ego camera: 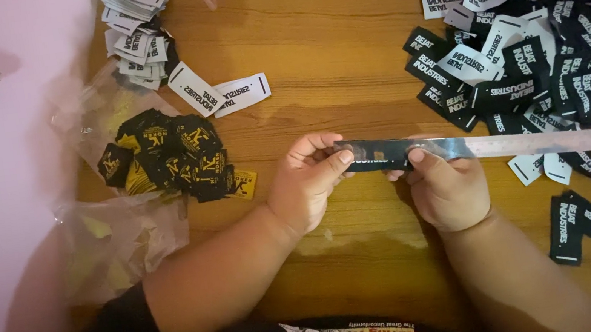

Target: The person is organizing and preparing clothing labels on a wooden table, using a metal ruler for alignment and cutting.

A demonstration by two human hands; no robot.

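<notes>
Head view looks down on a wooden desk (341,53), where the left hand (306,187) and right hand (447,188) hold a long metal ruler (521,144) level above it, fingers of each closed on its left end, pinching what seems to be a black fabric label (374,155) against it (blur hides the edges). Right of the hands lies a heap of black and white labels (555,56); to the left, black-and-yellow labels (172,155) rest on a clear plastic bag (123,242), with a stack of white labels (134,35) beyond.
</notes>
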